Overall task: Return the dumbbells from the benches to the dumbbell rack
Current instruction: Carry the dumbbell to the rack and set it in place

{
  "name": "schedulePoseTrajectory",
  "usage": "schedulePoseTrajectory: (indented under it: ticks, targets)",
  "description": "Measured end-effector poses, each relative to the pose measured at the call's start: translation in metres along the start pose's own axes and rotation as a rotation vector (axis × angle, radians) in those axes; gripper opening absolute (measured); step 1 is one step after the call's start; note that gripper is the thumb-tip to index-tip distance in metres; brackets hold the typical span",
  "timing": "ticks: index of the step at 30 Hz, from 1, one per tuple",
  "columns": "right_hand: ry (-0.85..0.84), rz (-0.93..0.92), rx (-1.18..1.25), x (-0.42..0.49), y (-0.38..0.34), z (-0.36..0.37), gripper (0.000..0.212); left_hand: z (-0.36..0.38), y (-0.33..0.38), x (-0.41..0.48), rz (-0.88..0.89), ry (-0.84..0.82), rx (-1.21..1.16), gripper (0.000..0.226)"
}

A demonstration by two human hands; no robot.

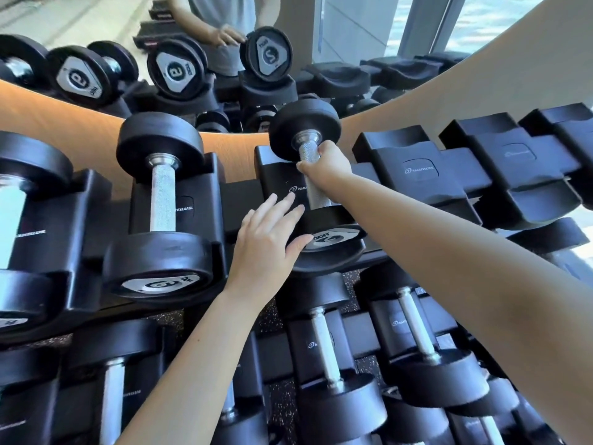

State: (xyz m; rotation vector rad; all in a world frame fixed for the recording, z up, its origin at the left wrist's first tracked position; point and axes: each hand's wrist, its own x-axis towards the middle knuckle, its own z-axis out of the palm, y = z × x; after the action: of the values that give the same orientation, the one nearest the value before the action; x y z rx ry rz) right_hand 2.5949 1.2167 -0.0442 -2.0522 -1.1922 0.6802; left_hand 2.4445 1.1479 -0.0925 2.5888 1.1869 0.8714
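My right hand (324,165) was closed around the knurled steel handle of the dumbbell (309,187), gripping it just below the far head. That dumbbell lay in a black cradle (279,175) on the top tier of the dumbbell rack (465,175), its near head showing a silver "5" plate. My left hand (269,239) was open, fingers spread, its thumb touching the near head's rim. Just left sat a dumbbell marked 6 (162,207) in its own cradle. To the right, the cradles stood unfilled. More dumbbells filled the lower tier (337,364). A mirror (224,59) behind the rack reflected the weights.
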Motion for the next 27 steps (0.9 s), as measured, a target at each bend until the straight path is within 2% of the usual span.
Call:
schedulePoseTrajectory:
  ticks: [8,12,19,27]
  targets:
    - [-0.065,0.004,-0.093,0.017,0.0,0.006,0.056,0.003,-0.005,0.003,-0.01,0.026,-0.04,0.049]
    - [-0.102,-0.007,-0.166,0.015,-0.001,0.004,0.065,0.002,-0.003,0.002,0.004,0.033,0.025,0.048]
    - [-0.094,-0.194,-0.352,-0.02,0.001,-0.014,0.061,-0.003,0.001,0.0,-0.019,0.016,0.091,0.049]
    - [0.088,-0.335,-0.311,-0.082,0.034,-0.022,0.045,-0.006,0.014,-0.006,-0.046,0.002,0.112,0.053]
